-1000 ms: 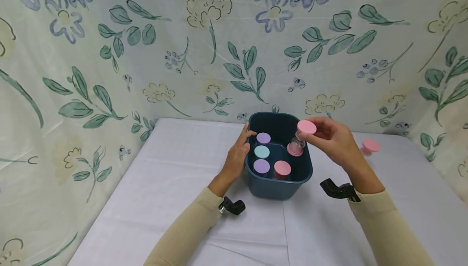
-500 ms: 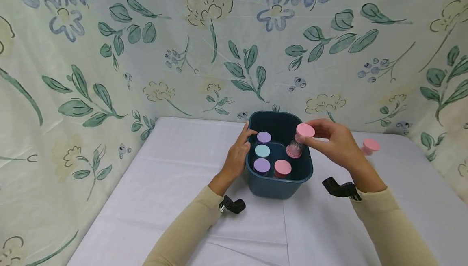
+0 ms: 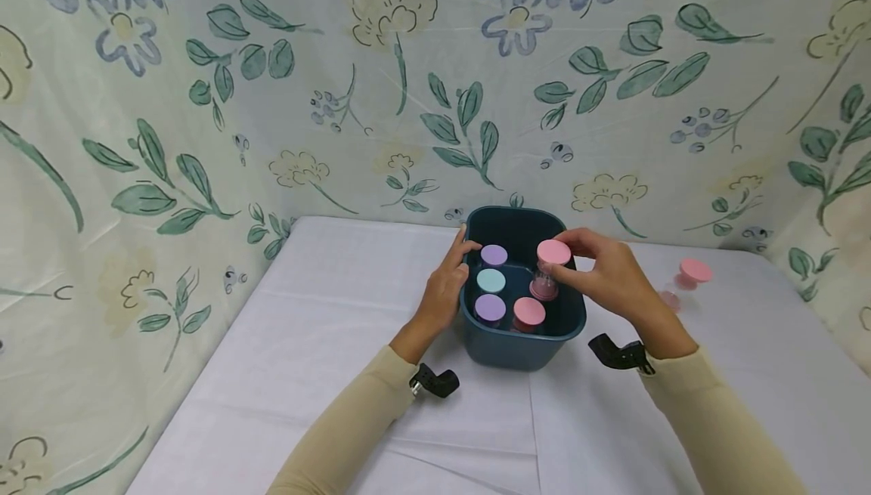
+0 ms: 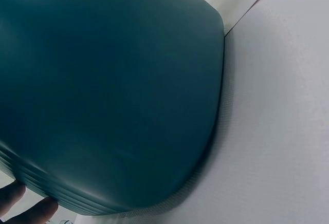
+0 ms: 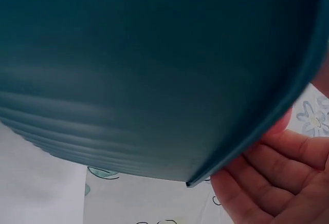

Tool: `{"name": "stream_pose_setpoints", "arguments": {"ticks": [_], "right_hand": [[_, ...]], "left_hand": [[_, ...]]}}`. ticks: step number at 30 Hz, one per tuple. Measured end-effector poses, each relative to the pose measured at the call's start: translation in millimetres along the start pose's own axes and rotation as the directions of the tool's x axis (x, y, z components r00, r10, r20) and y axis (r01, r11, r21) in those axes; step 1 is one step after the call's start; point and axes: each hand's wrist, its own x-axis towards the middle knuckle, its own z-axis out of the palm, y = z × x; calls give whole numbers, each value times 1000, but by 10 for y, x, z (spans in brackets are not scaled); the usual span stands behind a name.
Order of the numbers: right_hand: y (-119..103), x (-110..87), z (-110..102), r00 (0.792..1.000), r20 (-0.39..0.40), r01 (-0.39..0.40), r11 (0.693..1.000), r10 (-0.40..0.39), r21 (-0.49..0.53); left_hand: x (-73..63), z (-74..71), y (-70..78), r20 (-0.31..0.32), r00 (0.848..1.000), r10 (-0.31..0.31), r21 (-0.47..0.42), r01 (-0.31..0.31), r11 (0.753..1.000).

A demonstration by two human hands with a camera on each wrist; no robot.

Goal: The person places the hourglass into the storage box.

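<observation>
A dark teal plastic bin (image 3: 513, 351) stands on the white-covered table. My left hand (image 3: 441, 291) holds its left rim, with fingers reaching over the edge; in the left wrist view two fingertips (image 4: 38, 211) touch the outer wall. Above the bin's right side my right hand (image 3: 609, 272) pinches a pink-capped sand timer (image 3: 554, 252), tilted, its lower end inside the bin. Whether it touches the floor I cannot tell. In the bin are two purple-capped timers (image 3: 490, 308), a mint-capped timer (image 3: 491, 280) and another pink-capped timer (image 3: 528, 312).
Another pink sand timer (image 3: 694, 272) is on the table right of the bin, partly behind my right wrist. A floral cloth (image 3: 381, 102) hangs behind the table. Black wrist cameras (image 3: 619, 353) are strapped at both sleeves.
My right hand has moved left and slightly down, bringing the pink sand timer deeper into the bin. The left hand stays on the rim.
</observation>
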Motion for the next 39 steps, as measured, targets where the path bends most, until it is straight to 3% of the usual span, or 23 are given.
{"name": "stream_pose_setpoints", "arguments": {"ticks": [11, 39], "right_hand": [[38, -25, 181, 999, -38, 31, 993, -35, -111], [-15, -22, 254, 993, 103, -34, 983, 52, -178]], "left_hand": [[-13, -7, 23, 9, 1000, -28, 14, 28, 1000], [-6, 2, 36, 10, 1000, -21, 11, 21, 1000]]}}
